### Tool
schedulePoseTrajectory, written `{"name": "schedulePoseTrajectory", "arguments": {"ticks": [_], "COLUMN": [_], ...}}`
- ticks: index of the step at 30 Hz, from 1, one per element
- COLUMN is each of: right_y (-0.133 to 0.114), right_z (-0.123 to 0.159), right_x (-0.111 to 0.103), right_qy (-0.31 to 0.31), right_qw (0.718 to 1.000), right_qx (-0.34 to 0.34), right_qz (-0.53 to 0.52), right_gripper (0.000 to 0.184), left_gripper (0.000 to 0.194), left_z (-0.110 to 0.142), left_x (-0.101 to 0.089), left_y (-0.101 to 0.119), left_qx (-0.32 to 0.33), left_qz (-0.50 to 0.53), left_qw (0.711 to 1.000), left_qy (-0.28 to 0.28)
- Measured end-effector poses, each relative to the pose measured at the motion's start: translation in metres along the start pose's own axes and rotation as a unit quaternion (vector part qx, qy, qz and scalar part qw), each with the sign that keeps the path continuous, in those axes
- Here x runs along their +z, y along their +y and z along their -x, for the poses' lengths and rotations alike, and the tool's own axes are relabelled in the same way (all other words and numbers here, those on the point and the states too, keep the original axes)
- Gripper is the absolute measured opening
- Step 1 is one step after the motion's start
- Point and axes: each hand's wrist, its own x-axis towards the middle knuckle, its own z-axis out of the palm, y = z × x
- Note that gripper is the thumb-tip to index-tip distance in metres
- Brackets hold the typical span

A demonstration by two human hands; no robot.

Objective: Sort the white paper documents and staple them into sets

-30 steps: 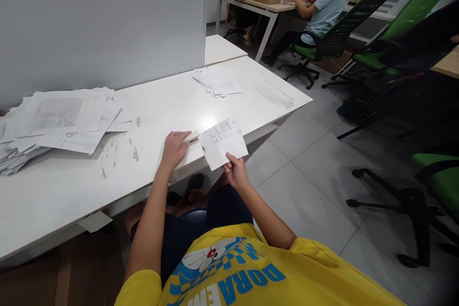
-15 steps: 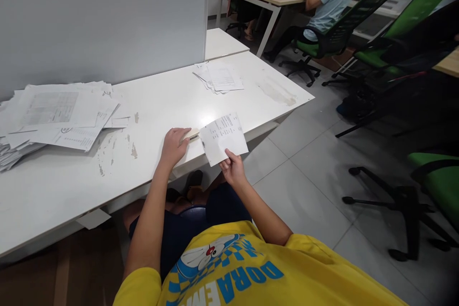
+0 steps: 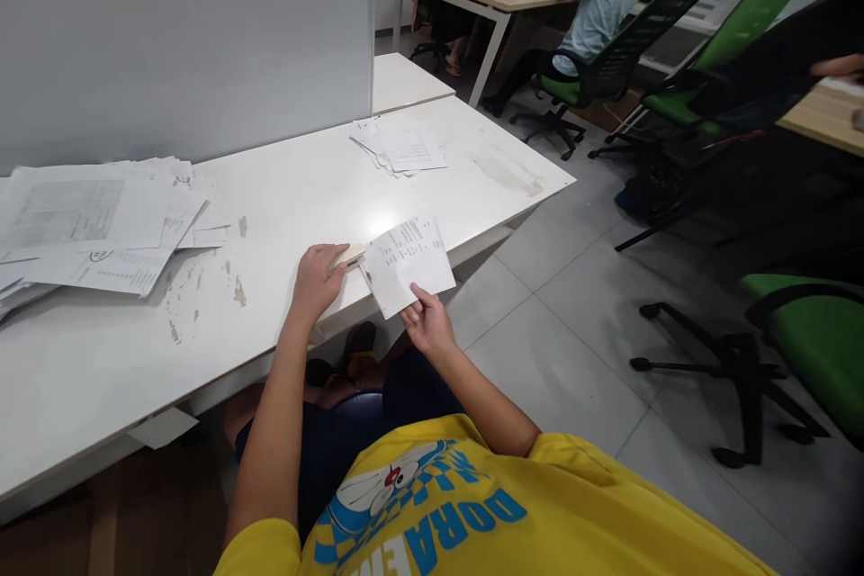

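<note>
On the white table near its front edge, my left hand [image 3: 319, 279] is closed over a cream-coloured stapler [image 3: 349, 257]. Most of the stapler is hidden under the fingers. My right hand [image 3: 427, 320] pinches a printed sheet of paper [image 3: 410, 268] at its lower edge, thumb on top. The sheet's left edge meets the front end of the stapler; whether it sits between the jaws I cannot tell. Part of the sheet reaches past the table edge.
A large messy pile of papers [image 3: 87, 225] lies on the table [image 3: 270, 189] at left, a smaller stack [image 3: 401, 147] farther back. A grey partition [image 3: 182, 27] stands behind. Green office chairs [image 3: 810, 315] are on the right. A person in light blue [image 3: 600, 9] sits at another desk.
The whole view has shifted slightly, moving things a little to the left. Both hands keep their holds, and the sheet stays against the stapler.
</note>
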Motion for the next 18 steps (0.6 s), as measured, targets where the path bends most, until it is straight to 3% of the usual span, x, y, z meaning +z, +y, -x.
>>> {"name": "schedulePoseTrajectory", "arguments": {"ticks": [10, 18], "right_y": [-0.008, -0.023], "right_z": [-0.004, 0.004], "right_x": [0.001, 0.037], "right_qy": [0.010, -0.024], "right_qw": [1.000, 0.992], "right_qx": [-0.011, -0.075], "right_qz": [0.006, 0.094], "right_gripper": [0.039, 0.045], "left_gripper": [0.041, 0.044], "left_z": [0.001, 0.011], "left_x": [0.010, 0.010], "left_y": [0.005, 0.006], "left_qx": [0.063, 0.056], "left_qz": [-0.099, -0.106], "left_qw": [0.993, 0.992], "left_qy": [-0.018, -0.030]}}
